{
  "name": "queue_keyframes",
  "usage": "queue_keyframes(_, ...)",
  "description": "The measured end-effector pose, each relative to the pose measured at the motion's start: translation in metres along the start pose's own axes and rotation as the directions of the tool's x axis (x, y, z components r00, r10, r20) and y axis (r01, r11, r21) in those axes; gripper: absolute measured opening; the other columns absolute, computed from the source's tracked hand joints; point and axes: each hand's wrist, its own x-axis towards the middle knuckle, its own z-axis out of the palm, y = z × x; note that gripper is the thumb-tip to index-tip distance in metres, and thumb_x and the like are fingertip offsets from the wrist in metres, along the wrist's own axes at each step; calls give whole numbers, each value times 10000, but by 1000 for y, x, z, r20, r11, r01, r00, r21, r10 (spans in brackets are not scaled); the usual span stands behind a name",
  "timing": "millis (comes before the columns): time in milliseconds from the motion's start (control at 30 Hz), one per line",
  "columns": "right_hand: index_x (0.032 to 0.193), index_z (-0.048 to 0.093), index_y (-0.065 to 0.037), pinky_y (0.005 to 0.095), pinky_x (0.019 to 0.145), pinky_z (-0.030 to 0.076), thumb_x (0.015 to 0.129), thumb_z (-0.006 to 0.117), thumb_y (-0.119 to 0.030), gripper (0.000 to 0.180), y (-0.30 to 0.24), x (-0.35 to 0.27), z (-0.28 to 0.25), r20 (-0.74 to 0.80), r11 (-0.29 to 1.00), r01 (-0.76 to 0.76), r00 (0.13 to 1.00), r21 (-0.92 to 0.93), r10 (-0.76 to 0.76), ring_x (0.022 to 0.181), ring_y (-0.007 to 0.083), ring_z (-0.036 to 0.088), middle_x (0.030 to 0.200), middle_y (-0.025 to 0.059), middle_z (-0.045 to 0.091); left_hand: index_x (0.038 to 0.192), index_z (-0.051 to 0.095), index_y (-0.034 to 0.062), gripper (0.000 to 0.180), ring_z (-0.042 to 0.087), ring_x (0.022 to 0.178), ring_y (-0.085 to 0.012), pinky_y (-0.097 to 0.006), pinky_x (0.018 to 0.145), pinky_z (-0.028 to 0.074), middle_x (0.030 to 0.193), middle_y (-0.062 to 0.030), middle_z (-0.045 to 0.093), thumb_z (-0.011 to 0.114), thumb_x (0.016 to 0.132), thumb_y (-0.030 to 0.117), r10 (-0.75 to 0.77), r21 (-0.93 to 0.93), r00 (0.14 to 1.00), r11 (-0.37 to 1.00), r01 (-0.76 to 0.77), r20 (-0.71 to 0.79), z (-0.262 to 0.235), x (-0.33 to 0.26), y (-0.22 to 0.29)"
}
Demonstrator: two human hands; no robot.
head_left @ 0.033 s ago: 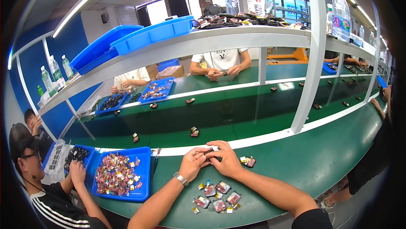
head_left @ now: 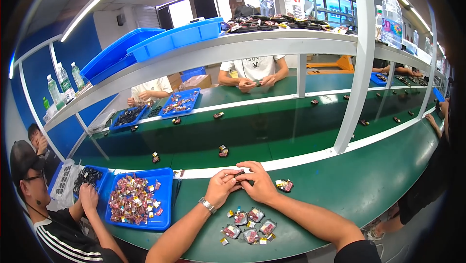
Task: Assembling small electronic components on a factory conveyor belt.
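Between my two hands is a small dark electronic casing (head_left: 240,174), mostly covered by fingers. My left hand (head_left: 222,185), with a metal watch on its wrist, closes on the casing from the left. My right hand (head_left: 259,184) grips it from the other side, thumb and fingers bent around it. Just right of my right hand lies a small red circuit board assembly with a battery (head_left: 285,185). Below my wrists, several clear-rimmed casings with red boards and silver battery cells (head_left: 251,235) sit grouped on the green bench (head_left: 349,185).
Left of my forearm stands a blue tray (head_left: 167,200) heaped with small boards and batteries. A seated co-worker (head_left: 36,200) handles black parts in another blue tray (head_left: 103,174). A white post (head_left: 352,78) and overhead shelf (head_left: 213,47) rise beyond, over a green conveyor belt (head_left: 262,141) carrying spaced-out assemblies.
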Motion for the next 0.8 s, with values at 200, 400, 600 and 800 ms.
queue_keyframes(200, 948, 675, -30, 389, 961, 438, 756, 654, -17, 193, -11, 0, 1, -30, 992, 42, 999, -117, -46, 1148, 303, 508, 1181, 106, 577, 1201, 495, -10, 257, 609, 1076, -194, -345, 917, 539, 1211, -124, 590, 521, 947, 17, 13, -35, 999, 999, -14, -36, -1, 1, -2)
queue_keyframes(400, 903, 652, -48, 348, 745, 511, 710, 707, -2, 206, -9, 5, -1, -30, 946, 220, 972, -240, -233, 906, 268, 578, 990, 79, 584, 1206, 491, 2, 258, 609, 1060, -172, -335, 902, 546, 1161, -103, 606, 514, 949, 14, -20, -25, 999, 1000, 19, -47, -3, 1, -3)
queue_keyframes(600, 910, 657, -52, 340, 736, 514, 716, 707, -18, 203, -9, 7, -6, 15, 909, 272, 959, -317, -282, 895, 253, 584, 955, 79, 590, 1200, 491, 1, 253, 614, 1053, -177, -341, 906, 546, 1143, -109, 615, 509, 948, 7, -35, -30, 998, 999, 34, -56, -1, 0, -1)
queue_keyframes(800, 885, 667, -61, 331, 697, 517, 731, 695, -53, 157, -5, 6, -2, 27, 880, 275, 958, -386, -287, 856, 230, 589, 919, 61, 594, 1185, 498, 6, 263, 611, 1049, -182, -377, 918, 543, 1126, -103, 622, 563, 933, 40, -46, -28, 998, 999, 45, -42, -1, 1, 0)
